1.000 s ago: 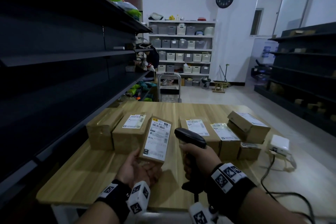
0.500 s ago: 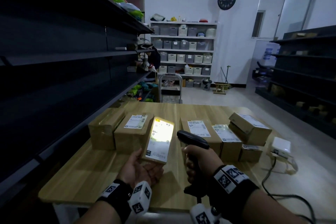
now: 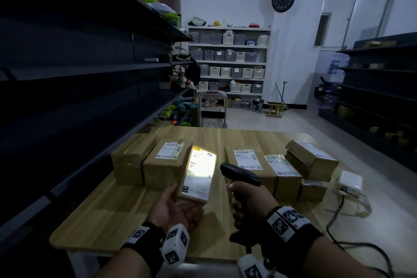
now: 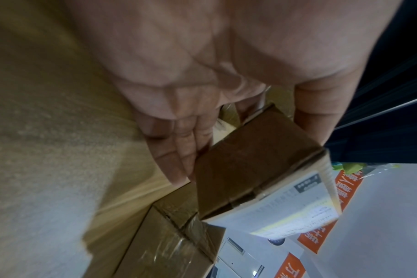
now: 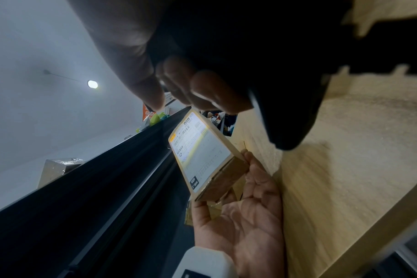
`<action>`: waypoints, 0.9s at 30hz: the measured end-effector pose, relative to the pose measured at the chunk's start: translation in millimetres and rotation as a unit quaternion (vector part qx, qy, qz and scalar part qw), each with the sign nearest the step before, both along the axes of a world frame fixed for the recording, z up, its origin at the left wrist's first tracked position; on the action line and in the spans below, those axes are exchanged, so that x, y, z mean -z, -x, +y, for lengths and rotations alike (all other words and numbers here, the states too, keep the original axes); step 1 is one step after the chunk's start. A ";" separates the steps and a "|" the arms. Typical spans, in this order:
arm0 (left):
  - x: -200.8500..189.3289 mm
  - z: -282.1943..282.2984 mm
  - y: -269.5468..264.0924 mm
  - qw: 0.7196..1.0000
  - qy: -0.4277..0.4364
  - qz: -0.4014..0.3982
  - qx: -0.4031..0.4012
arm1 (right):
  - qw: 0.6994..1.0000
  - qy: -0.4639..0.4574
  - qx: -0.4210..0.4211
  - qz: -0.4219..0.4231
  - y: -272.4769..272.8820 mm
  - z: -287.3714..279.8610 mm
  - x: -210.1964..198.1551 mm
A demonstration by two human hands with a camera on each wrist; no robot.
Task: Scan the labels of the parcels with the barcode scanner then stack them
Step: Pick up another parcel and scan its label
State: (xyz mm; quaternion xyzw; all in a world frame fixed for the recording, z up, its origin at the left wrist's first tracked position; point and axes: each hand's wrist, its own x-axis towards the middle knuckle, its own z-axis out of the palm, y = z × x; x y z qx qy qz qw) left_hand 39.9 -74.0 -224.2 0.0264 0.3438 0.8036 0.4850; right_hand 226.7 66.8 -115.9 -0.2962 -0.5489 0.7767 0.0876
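A: Status on the held parcel?

B: Flat brown cardboard parcel with a white label, tilted up off the pale wooden table, label face lit bright by the scanner light. Left hand is palm up at its near end, at 6 o'clock of the box; thumb on the left edge, fingers under its back. Fingers curl round it, so it's a grip, not a flat rest.

A: Scanner?

B: One black pistol-grip barcode scanner, at 3 o'clock of the parcel, just beside it, not touching. Right hand wrapped tight round the handle, nose aimed toward the label. Can't tell if the trigger is pressed.

A: Parcel count?

B: Seven brown boxes visible. One in hand. Two side by side at 10 o'clock of it: a plain taped box and a labelled box, touching each other. Four at 2 to 3 o'clock: two labelled boxes in a row, a small box beyond them, and one box tilted on top of that group.

A: Anything else on the table?

B: White adapter block with cables at the right edge, 3 o'clock, well apart from the hands.
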 end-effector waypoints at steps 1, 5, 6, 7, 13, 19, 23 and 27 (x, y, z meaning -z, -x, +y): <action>-0.4 0.0 0.4 1.000 0.003 -0.001 -0.001 | 1.000 0.001 0.000 0.000 0.2 0.2 0.3; -1.0 0.4 1.2 1.000 0.008 -0.008 -0.004 | 1.000 0.005 -0.005 -0.001 0.6 0.5 1.4; -1.1 0.6 1.5 1.000 0.007 -0.007 -0.005 | 1.000 0.008 -0.006 0.000 0.6 0.1 1.0; -1.5 0.8 1.1 1.000 0.006 -0.007 -0.005 | 1.000 0.011 -0.007 0.002 1.1 0.2 1.4; -5.9 1.3 -1.8 1.000 0.000 -0.003 -0.011 | 1.000 0.017 0.005 0.016 4.1 3.5 10.2; -9.7 -0.2 -6.9 1.000 -0.010 -0.009 -0.009 | 0.997 0.046 0.016 0.056 -2.0 10.2 20.4; -10.7 -2.3 -7.1 1.000 -0.011 -0.008 -0.008 | 0.993 0.097 0.030 0.058 -7.6 29.7 34.9; -8.9 -2.8 -7.6 1.000 -0.007 -0.005 -0.021 | 0.982 0.158 0.028 0.095 -22.0 55.7 54.0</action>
